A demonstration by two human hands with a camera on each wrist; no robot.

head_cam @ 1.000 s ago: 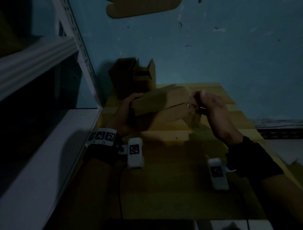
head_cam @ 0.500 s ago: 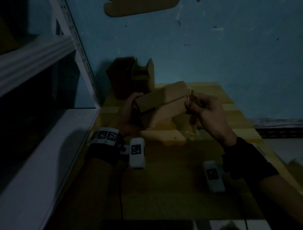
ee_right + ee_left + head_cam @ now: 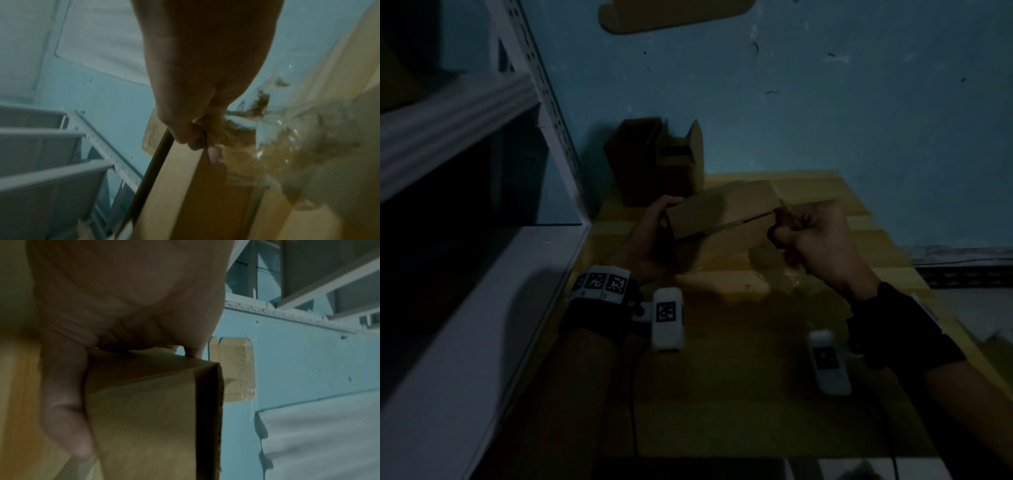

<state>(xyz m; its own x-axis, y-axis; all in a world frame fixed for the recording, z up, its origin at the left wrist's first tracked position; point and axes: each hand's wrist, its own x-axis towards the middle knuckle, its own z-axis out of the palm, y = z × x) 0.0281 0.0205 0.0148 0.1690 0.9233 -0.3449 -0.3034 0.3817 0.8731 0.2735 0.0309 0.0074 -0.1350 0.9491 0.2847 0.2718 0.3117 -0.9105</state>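
We are holding the box (image 3: 722,219) up off the bench (image 3: 739,394), tilted so that its seam is facing us and its right end is free to work on. Our left hand (image 3: 650,240) is gripping the left end, with the thumb lying along one face and the fingers wrapped over the far edge. We judge this grip is bracing the box against the pull from the other side.

Our right hand (image 3: 815,236) is pinching a strip of clear tape (image 3: 277,134) at the box's right end, with the fingers curled tight round it. The loose tape is crumpling and hanging beside the hand, and brown card fibres are clinging to its sticky side. It looks as if we are peeling the seal off, and the flaps are not yet open.

Two open boxes (image 3: 654,161) are standing at the back of the bench against the blue wall (image 3: 825,120), well clear of our hands. A white shelf (image 3: 482,325) is running along our left. A card label (image 3: 236,369) is hanging taped to the wall, and its writing is too dim to read.
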